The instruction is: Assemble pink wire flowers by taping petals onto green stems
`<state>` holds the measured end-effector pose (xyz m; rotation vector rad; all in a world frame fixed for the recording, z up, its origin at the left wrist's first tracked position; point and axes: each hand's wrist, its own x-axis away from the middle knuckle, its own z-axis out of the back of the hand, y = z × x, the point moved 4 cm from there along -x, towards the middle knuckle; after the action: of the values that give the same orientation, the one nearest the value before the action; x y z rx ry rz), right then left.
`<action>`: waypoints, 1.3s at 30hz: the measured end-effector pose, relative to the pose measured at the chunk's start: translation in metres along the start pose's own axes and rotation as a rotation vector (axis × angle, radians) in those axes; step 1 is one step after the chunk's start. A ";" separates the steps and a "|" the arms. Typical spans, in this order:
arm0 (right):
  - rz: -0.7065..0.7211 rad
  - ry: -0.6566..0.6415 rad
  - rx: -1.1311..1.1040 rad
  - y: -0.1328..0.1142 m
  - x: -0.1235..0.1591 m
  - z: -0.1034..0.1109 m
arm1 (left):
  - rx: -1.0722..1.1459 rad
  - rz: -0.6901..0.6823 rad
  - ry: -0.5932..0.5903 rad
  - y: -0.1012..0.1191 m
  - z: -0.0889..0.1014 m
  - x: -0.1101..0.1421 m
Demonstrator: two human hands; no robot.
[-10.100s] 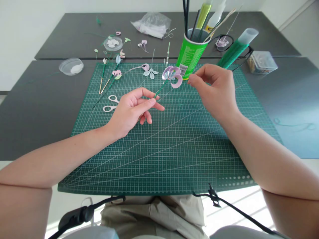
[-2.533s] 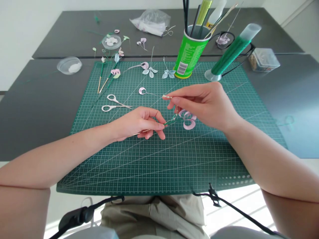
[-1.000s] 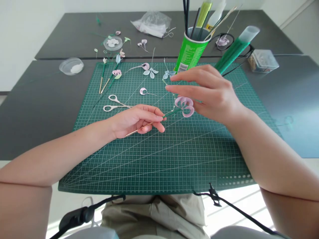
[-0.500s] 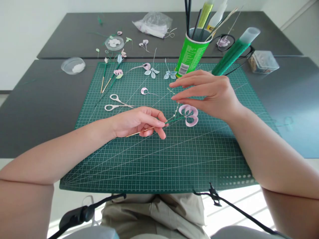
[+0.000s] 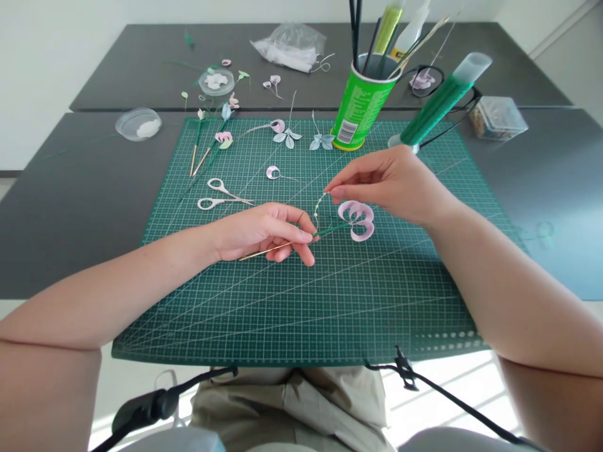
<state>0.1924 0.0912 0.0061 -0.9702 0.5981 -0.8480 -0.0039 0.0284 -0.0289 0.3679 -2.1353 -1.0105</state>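
My left hand [image 5: 271, 233] pinches the green-wrapped stem of an artificial flower, whose gold wire end sticks out behind the palm. Pale lilac looped petals [image 5: 357, 220] form the flower head, to the right of the fingertips. A thin pale-green beaded sprig [image 5: 317, 211] rises from the left fingertips in a curve. Its upper end is between the thumb and forefinger of my right hand [image 5: 377, 182], above the flower. White-handled scissors [image 5: 221, 194] lie just beyond my left hand. A single lilac petal on wire [image 5: 272, 172] rests on the green cutting mat [image 5: 301, 307].
A green can [image 5: 362, 103] with sticks and tubes stands at the mat's far edge, beside a green-wrapped tube [image 5: 436, 103]. Blue leaf sprigs [image 5: 287, 137] and small flower stems [image 5: 196, 144] lie toward the back. Clear dishes [image 5: 138, 125], a plastic bag [image 5: 289, 48] and a clear box [image 5: 499, 117] sit farther out.
The beaded sprig, loose on the mat earlier, is now at the stem. My right hand, fingers spread half a second ago, has lowered and pinched the sprig's upper end, bending it upright. The left keeps its grip.
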 end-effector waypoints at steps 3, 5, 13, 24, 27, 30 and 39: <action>-0.102 -0.091 -0.104 0.007 -0.002 -0.002 | -0.009 -0.012 -0.001 0.000 0.000 0.000; -0.145 -0.118 -0.145 0.010 -0.003 -0.001 | -0.016 -0.015 -0.001 -0.001 0.001 0.000; -0.262 -0.176 -0.229 0.014 -0.002 0.000 | -0.034 -0.028 0.024 0.000 0.003 -0.001; -0.342 -0.239 -0.355 0.015 0.001 0.002 | -0.056 -0.034 0.012 -0.001 0.002 -0.001; -0.368 -0.274 -0.386 0.016 0.002 0.003 | -0.060 -0.034 0.008 -0.001 0.002 -0.001; -0.365 -0.299 -0.403 0.017 0.002 0.003 | -0.061 -0.036 0.009 -0.001 0.001 0.000; -0.401 -0.330 -0.459 0.015 0.002 0.002 | -0.078 -0.037 0.015 -0.002 0.002 0.000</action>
<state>0.2004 0.0944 -0.0062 -1.6503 0.3170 -0.8917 -0.0055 0.0282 -0.0307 0.3777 -2.0763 -1.1052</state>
